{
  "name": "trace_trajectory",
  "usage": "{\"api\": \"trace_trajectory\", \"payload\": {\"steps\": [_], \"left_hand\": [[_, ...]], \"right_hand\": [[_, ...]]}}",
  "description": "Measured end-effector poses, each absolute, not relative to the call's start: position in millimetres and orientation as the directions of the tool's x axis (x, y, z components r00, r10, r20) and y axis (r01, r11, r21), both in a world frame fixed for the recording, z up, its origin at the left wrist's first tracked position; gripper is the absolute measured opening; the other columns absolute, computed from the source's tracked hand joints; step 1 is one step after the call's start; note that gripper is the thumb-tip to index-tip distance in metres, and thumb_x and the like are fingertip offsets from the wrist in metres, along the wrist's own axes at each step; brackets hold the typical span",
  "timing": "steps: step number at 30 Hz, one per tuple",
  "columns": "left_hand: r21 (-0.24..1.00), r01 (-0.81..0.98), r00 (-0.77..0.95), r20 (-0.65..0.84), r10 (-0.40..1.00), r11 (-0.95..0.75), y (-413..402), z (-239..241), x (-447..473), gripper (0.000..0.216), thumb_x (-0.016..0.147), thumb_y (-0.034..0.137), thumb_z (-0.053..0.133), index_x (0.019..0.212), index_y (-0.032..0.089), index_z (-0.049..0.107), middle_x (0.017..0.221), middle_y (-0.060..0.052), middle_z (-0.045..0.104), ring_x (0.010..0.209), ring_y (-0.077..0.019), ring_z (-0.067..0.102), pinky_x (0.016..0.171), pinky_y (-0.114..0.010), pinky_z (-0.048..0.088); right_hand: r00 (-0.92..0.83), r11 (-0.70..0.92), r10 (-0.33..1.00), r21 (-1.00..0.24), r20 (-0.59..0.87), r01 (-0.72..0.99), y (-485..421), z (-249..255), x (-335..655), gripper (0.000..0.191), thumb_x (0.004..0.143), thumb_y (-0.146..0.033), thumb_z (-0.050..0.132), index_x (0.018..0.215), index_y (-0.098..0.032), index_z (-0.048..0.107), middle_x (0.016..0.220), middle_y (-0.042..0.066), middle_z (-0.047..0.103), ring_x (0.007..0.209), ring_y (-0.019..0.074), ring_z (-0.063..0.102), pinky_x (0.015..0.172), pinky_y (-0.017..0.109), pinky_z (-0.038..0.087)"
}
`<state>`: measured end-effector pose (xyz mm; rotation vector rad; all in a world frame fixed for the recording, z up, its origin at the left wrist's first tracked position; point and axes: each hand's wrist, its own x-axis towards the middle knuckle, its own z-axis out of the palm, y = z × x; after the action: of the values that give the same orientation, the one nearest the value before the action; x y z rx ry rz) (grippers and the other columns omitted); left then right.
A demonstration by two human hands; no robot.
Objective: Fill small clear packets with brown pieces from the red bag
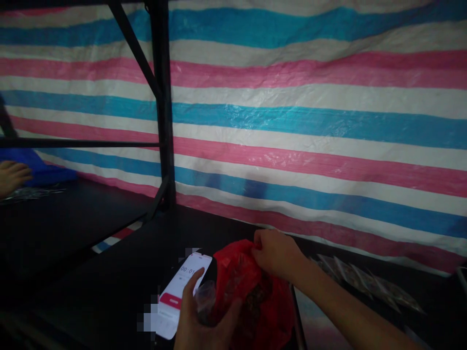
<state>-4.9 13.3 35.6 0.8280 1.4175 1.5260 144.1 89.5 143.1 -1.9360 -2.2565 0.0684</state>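
A red plastic bag (237,262) stands with its mouth open at the lower middle, and small dark brownish pieces show inside. My right hand (275,253) pinches the bag's far rim, fingers closed. At the near left side of the bag is my left hand (204,330), its thumb and forefinger curved around a small clear plastic item (206,295), perhaps a cup or a little bag. Just left of that hand lies a phone (170,300) with a lit timer screen.
Several flat clear packets (365,279) lie in a row on the dark table at right. A black metal post (164,107) rises before the striped tarp (310,116). At far left, another person's hand (12,177) is beside a blue bag (51,172).
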Motion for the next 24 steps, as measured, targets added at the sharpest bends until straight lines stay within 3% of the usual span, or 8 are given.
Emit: {"api": "trace_trajectory", "payload": {"steps": [2,6,8,12,16,19,21,24], "left_hand": [[0.992,-0.116,-0.334,-0.091,0.938,0.054,20.1,33.5,-6.9,0.079,0.066,0.044,0.085,0.137,0.02,0.059,0.096,-0.009,0.083,0.091,-0.0361,0.081,0.08,-0.047,0.064],[0.99,0.092,-0.22,-0.084,0.972,0.106,27.8,28.0,-20.2,0.04,0.075,0.045,0.069,0.108,0.022,0.075,0.104,-0.01,0.084,0.104,-0.0373,0.079,0.089,-0.045,0.061],[0.981,0.133,-0.277,-0.098,0.956,0.14,29.7,26.0,-28.5,0.042,0.074,0.047,0.068,0.109,0.024,0.075,0.106,-0.008,0.083,0.103,-0.0365,0.079,0.085,-0.042,0.062],[0.992,0.013,-0.368,-0.109,0.924,0.122,30.3,27.1,-33.4,0.049,0.074,0.055,0.071,0.113,0.025,0.073,0.102,-0.007,0.083,0.093,-0.034,0.08,0.073,-0.038,0.064],[0.996,-0.015,-0.369,-0.092,0.925,0.093,25.5,30.1,-21.1,0.054,0.071,0.052,0.077,0.118,0.025,0.069,0.106,-0.008,0.083,0.098,-0.0344,0.08,0.079,-0.04,0.064],[0.991,0.084,-0.366,-0.068,0.928,0.106,22.5,29.0,-13.2,0.048,0.075,0.055,0.072,0.114,0.027,0.069,0.088,-0.004,0.08,0.074,-0.0308,0.077,0.067,-0.04,0.06],[0.984,0.139,-0.357,-0.057,0.932,0.114,23.2,26.2,-14.5,0.04,0.075,0.053,0.071,0.106,0.028,0.07,0.078,-0.001,0.077,0.064,-0.0283,0.073,0.065,-0.039,0.058],[0.988,0.099,-0.36,-0.075,0.93,0.118,26.8,22.6,-23.3,0.034,0.071,0.046,0.073,0.1,0.028,0.069,0.078,0.0,0.077,0.071,-0.0286,0.073,0.07,-0.038,0.058]], "right_hand": [[-0.199,0.205,0.979,-0.185,0.055,0.961,90.0,143.2,145.3,0.014,0.091,-0.029,0.065,0.093,-0.022,0.078,0.094,0.008,0.081,0.087,0.025,0.075,0.066,0.03,0.043],[-0.303,0.297,0.953,-0.214,0.007,0.93,89.8,147.1,152.5,0.022,0.078,-0.021,0.075,0.1,-0.025,0.078,0.094,0.001,0.082,0.082,0.0193,0.073,0.062,0.025,0.04],[-0.295,0.298,0.955,-0.171,0.042,0.939,89.3,149.5,155.8,0.031,0.074,-0.011,0.073,0.102,-0.024,0.078,0.098,0.005,0.082,0.088,0.0225,0.074,0.066,0.027,0.04],[-0.267,0.28,0.955,-0.092,0.134,0.956,87.4,152.4,155.3,0.034,0.076,-0.003,0.063,0.1,-0.021,0.079,0.102,0.011,0.083,0.101,0.0289,0.075,0.078,0.034,0.043],[-0.299,0.313,0.942,-0.081,0.154,0.946,83.8,152.4,149.6,0.022,0.084,-0.017,0.068,0.101,-0.024,0.079,0.106,0.008,0.084,0.102,0.0279,0.076,0.082,0.034,0.047],[-0.309,0.324,0.936,-0.071,0.169,0.943,81.9,150.2,147.1,0.016,0.092,-0.028,0.066,0.097,-0.022,0.079,0.105,0.011,0.083,0.101,0.0296,0.076,0.084,0.037,0.049],[-0.301,0.318,0.934,-0.065,0.195,0.946,82.9,148.0,147.1,0.017,0.093,-0.027,0.064,0.097,-0.02,0.079,0.106,0.013,0.082,0.103,0.0305,0.075,0.089,0.039,0.049],[-0.29,0.315,0.928,-0.074,0.234,0.946,86.7,145.2,149.5,0.015,0.092,-0.021,0.063,0.099,-0.02,0.077,0.109,0.012,0.08,0.108,0.0302,0.074,0.099,0.042,0.048]]}}
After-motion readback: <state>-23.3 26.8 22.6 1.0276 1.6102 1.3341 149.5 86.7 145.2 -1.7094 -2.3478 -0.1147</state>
